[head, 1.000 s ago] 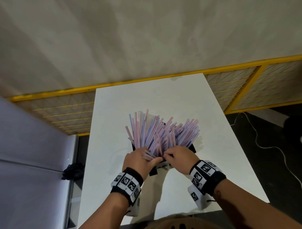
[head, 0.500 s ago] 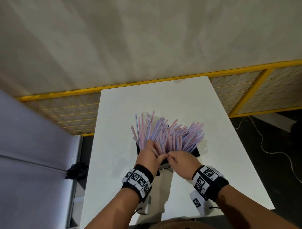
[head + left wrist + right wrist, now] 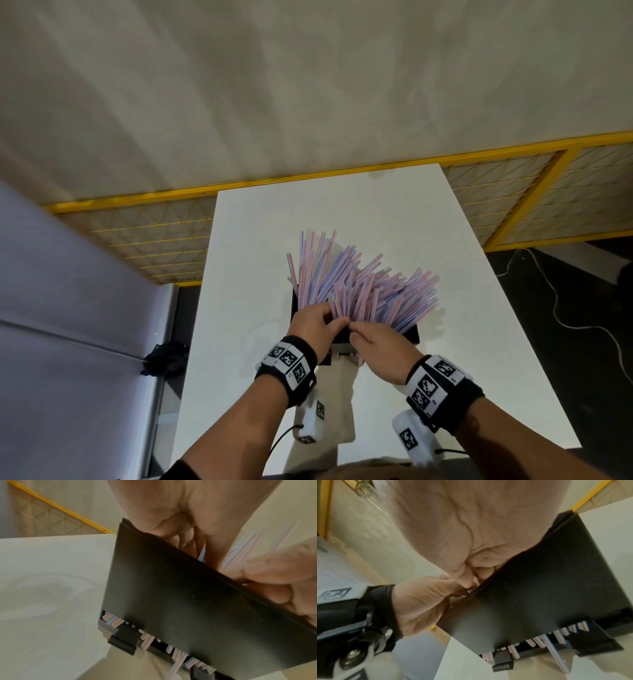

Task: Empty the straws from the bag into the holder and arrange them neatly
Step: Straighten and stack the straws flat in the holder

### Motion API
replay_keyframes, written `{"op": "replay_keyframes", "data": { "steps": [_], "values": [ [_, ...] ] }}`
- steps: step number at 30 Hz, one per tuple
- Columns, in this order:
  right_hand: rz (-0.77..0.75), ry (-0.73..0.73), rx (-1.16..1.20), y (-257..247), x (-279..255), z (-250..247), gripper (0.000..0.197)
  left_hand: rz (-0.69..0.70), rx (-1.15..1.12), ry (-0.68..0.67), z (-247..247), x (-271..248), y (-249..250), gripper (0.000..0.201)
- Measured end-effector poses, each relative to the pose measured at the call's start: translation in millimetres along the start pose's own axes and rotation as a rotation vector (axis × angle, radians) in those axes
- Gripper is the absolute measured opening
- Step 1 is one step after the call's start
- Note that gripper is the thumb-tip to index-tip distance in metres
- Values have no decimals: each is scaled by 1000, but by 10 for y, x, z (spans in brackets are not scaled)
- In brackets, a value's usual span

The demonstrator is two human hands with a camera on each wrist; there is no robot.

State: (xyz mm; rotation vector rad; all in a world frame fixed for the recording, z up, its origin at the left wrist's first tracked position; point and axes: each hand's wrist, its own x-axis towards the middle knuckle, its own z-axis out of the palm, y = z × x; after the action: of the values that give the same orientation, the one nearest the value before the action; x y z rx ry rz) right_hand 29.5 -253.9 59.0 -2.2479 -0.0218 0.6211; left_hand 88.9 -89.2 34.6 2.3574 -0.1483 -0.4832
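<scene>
Many pink-and-blue striped straws (image 3: 363,291) stand fanned out of a black holder (image 3: 411,335) on the white table (image 3: 342,212), leaning right and uneven in height. My left hand (image 3: 317,325) is at the bundle's near left, its fingers curled round a few straws. My right hand (image 3: 375,342) is right beside it, fingertips curled into the straws at the holder's near rim. In the left wrist view the holder's front wall (image 3: 188,601) fills the frame, with straw ends (image 3: 147,639) showing in its bottom slot. The right wrist view shows the same wall (image 3: 539,588) and straw ends (image 3: 556,635).
A cream sheet (image 3: 337,404) lies flat in front of the holder. A faint clear film (image 3: 260,337), possibly the bag, lies left of it. A yellow-framed mesh fence (image 3: 144,236) runs behind the table. A white cable (image 3: 561,315) lies on the dark floor, right.
My left hand has moved forward from the holder's near edge into the straws, and both hands now meet at the bundle's near side. The straws stand a little more gathered.
</scene>
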Motion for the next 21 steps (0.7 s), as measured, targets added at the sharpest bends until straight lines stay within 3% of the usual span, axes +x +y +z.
{"op": "replay_keyframes", "data": {
  "steps": [2,8,16,21],
  "values": [
    [14,8,21,2,7,6,31,-6,-37,0,-9,-11,-11,33],
    [31,74,125,24,19,48,39,-88,-226,164,7,-128,-14,27],
    [9,74,-86,91,17,105,22,-49,-100,2,17,-80,-6,49],
    [-12,96,-103,97,-8,131,33,-45,-156,8,57,-119,4,47]
  ]
}}
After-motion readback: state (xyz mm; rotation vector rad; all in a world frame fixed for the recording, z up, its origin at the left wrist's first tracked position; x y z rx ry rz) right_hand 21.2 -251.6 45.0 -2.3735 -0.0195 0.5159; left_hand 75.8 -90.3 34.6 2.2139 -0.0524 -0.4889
